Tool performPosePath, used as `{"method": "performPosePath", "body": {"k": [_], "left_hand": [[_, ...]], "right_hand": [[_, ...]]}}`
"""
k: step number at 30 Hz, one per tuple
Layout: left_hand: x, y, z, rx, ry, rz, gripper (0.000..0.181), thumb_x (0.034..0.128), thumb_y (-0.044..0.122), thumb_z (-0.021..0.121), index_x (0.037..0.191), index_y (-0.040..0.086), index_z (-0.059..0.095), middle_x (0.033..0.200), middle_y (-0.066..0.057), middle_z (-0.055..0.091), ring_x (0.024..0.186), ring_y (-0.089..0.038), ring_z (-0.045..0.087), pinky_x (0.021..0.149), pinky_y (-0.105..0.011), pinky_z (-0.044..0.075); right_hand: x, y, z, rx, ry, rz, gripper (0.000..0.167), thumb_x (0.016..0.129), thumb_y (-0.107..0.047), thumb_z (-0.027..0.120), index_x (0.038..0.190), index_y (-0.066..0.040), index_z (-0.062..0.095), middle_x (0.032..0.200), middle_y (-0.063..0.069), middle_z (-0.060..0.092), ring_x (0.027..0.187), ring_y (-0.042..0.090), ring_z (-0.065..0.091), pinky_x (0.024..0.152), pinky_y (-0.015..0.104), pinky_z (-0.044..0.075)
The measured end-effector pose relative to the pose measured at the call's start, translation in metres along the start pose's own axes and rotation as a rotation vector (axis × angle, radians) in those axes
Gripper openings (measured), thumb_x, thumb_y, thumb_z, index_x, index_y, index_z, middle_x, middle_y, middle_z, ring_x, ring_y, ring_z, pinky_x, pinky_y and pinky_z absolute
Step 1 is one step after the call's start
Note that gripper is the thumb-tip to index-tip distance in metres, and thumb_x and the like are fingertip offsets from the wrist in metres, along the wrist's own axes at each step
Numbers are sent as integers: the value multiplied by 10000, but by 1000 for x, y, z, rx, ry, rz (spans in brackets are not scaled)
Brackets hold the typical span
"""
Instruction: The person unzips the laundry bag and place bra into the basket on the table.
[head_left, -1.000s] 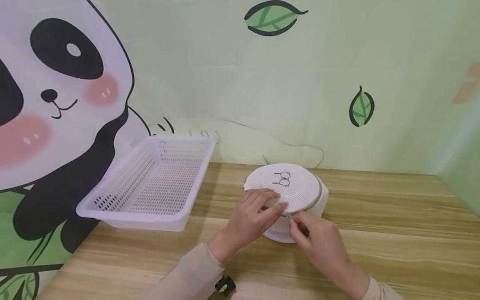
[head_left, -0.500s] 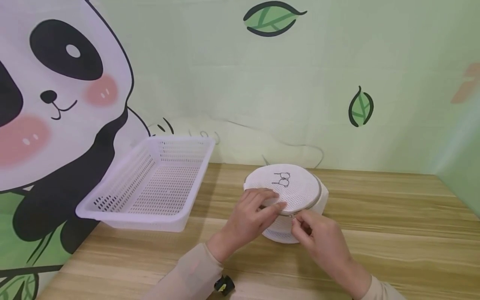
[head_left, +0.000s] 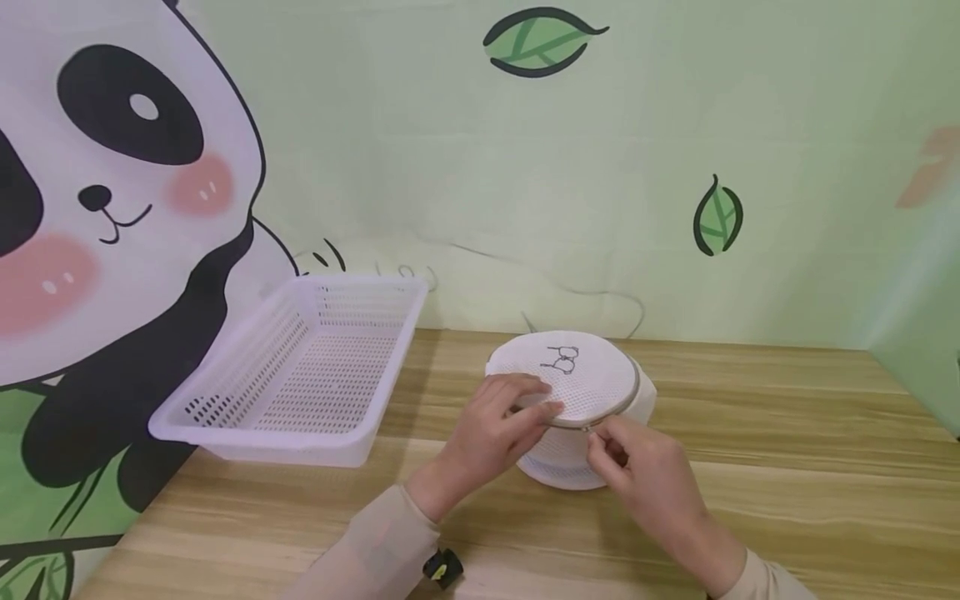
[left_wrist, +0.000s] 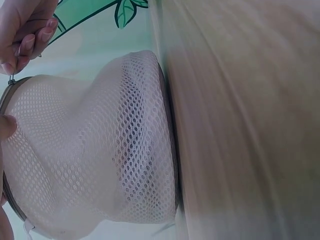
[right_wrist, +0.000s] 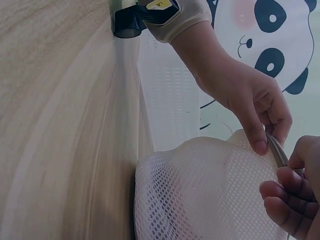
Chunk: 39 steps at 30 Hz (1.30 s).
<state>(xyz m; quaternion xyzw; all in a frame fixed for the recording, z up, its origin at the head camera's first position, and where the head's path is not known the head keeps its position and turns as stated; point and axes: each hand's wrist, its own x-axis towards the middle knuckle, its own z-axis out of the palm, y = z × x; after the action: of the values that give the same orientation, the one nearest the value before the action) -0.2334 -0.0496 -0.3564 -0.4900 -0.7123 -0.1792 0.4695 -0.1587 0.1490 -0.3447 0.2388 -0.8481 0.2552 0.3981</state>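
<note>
A round white mesh laundry bag (head_left: 592, 387), with a line drawing on its lid, stands upright on the wooden table. A grey zipper (left_wrist: 10, 90) runs round the lid's edge. My left hand (head_left: 491, 429) pinches the near left part of that edge, with the thumb (right_wrist: 256, 137) on the mesh side and the fingers on the other. Just to its right, my right hand (head_left: 651, 477) holds the zipper pull (left_wrist: 12, 79) between thumb and curled forefinger. The left wrist view shows the pull at those fingertips. What the bag contains cannot be made out through the mesh.
A white perforated plastic basket (head_left: 281, 437) stands to the left of the bag, with no objects visible inside. Behind the table (head_left: 795, 475) hangs a green backdrop (head_left: 420, 158) printed with a panda and leaves. A dark wrist device (head_left: 444, 568) is by the left sleeve.
My right hand has slid slightly to the right along the lid's edge with the zipper pull. My left hand keeps its hold on the edge. The head view has shifted a little.
</note>
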Motion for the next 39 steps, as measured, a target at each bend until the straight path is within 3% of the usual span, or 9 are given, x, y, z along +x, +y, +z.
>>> {"method": "performPosePath", "body": {"k": [16, 29, 39], "left_hand": [[-2, -8, -2, -37, -2, -21, 189, 815, 109, 712, 1002, 133, 716, 1083, -74, 671, 1056, -219, 633, 960, -355, 516], [-4, -15, -3, -36, 23, -27, 125, 917, 153, 621, 993, 122, 715, 1065, -90, 673, 1056, -237, 637, 968, -372, 517], [-6, -21, -5, -55, 38, -61, 126, 865, 81, 666, 979, 97, 717, 1026, -89, 676, 1060, -261, 634, 972, -403, 511]], "right_hand": [[0, 1, -2, -8, 4, 22, 254, 717, 0, 669, 630, -196, 533, 566, -166, 454, 546, -89, 358, 458, 73, 312], [2, 1, -5, -25, -1, 39, 273, 723, 0, 669, 622, -204, 518, 572, -172, 442, 542, -89, 352, 462, 78, 308], [3, 2, -6, -11, 1, 49, 270, 729, 10, 659, 619, -196, 524, 562, -163, 449, 538, -79, 356, 460, 75, 316]]}}
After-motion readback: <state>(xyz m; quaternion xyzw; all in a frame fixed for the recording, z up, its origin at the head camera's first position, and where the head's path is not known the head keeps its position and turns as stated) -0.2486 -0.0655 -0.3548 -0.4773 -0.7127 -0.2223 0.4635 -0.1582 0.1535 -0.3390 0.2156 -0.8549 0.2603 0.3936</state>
